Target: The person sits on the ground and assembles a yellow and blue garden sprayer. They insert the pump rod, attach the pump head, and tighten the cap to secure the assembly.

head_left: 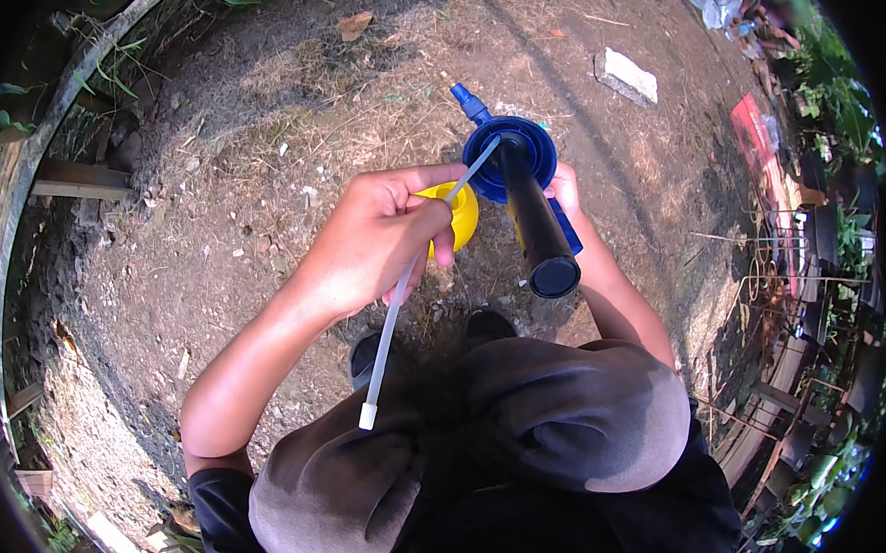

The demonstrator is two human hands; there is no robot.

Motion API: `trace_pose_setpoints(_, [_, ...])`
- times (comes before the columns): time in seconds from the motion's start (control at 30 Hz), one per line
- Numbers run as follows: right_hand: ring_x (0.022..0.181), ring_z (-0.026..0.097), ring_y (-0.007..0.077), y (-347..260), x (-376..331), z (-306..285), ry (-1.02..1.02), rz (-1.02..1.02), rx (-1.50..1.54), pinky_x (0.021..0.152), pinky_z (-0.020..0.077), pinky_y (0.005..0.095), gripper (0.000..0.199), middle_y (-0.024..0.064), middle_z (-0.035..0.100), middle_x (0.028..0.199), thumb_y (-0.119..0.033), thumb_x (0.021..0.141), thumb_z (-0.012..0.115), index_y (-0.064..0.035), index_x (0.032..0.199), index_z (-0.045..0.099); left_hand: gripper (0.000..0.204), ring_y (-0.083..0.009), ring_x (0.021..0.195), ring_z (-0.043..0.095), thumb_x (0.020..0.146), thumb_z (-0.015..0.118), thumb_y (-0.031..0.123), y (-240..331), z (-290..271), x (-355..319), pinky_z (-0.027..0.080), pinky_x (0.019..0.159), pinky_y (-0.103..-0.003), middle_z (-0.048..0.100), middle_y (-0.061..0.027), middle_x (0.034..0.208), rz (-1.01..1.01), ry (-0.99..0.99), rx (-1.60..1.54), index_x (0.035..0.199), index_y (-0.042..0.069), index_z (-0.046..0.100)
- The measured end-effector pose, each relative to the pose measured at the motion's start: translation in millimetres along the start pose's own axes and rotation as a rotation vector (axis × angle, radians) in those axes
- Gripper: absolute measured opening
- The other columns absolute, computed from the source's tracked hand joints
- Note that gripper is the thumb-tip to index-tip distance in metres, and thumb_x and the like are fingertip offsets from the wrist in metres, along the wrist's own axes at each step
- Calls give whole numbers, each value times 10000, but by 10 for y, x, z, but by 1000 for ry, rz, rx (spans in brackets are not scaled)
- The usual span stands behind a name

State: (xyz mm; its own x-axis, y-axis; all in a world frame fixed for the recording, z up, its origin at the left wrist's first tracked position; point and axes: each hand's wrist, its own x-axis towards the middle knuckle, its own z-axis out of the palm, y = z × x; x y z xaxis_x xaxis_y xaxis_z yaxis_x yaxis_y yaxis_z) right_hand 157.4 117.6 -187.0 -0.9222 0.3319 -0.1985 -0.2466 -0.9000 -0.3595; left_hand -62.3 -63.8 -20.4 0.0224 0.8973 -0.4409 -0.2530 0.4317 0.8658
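A blue sprayer head [531, 137] with a black pump cylinder [538, 221] is held up in front of me, cylinder end toward me, brass-tipped nozzle [469, 103] pointing away. My right hand [564, 187] grips it from behind on the right, mostly hidden. From inside its blue collar a thin white tube [386, 332] runs down to the left, with a small white end piece over my knee. My left hand [385, 229] is closed around the tube, its index finger reaching the collar. Beside those fingers sits a round yellow piece [465, 220] with an opening, partly covered.
Dry dirt ground [230, 218] with straw lies around me. A pale block [626, 77] rests at the far right, with plastic litter [714, 7] beyond. Wood and rusty rods [794, 378] line the right side; a curved edge and plank [79, 180] stand left. My knees [581, 414] are below my hands.
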Motion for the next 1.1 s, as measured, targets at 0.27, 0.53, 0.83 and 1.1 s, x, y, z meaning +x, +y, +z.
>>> trace_pose_setpoints(0.27, [526, 502, -9, 0, -38, 34, 136, -57, -83, 461, 437, 206, 327, 55, 660, 976, -252, 979, 531, -60, 1243, 537, 447, -70, 381, 468, 921, 500, 91, 48, 54, -9, 369, 357, -213, 629, -45, 690, -15, -16, -26, 1347, -47, 516])
trace_pose_setpoints(0.53, [493, 460, 23, 3, 1, 175, -59, 51, -39, 480, 420, 245, 338, 29, 637, 883, -328, 1009, 503, -54, 1200, 550, 445, -57, 351, 412, 908, 445, 33, 1, 26, 93, 320, 330, -201, 557, -29, 631, -67, 32, -98, 1336, -69, 510])
trace_pose_setpoints(0.83, [468, 428, 28, -10, -26, 207, 123, -37, -200, 479, 398, 244, 340, -30, 574, 717, -376, 1023, 473, -63, 1075, 595, 344, -66, 387, 435, 923, 526, 102, -214, -94, 321, 326, 358, -212, 543, -14, 587, -39, 59, -248, 1217, -54, 613])
trace_pose_setpoints(1.1, [485, 434, 33, -62, -17, 356, 189, -104, -276, 485, 400, 247, 321, -15, 611, 788, -359, 1013, 504, -55, 1049, 599, 385, -28, 355, 364, 929, 518, 125, -338, -202, 340, 300, 349, -184, 494, 34, 565, -37, 21, -282, 1277, -17, 601])
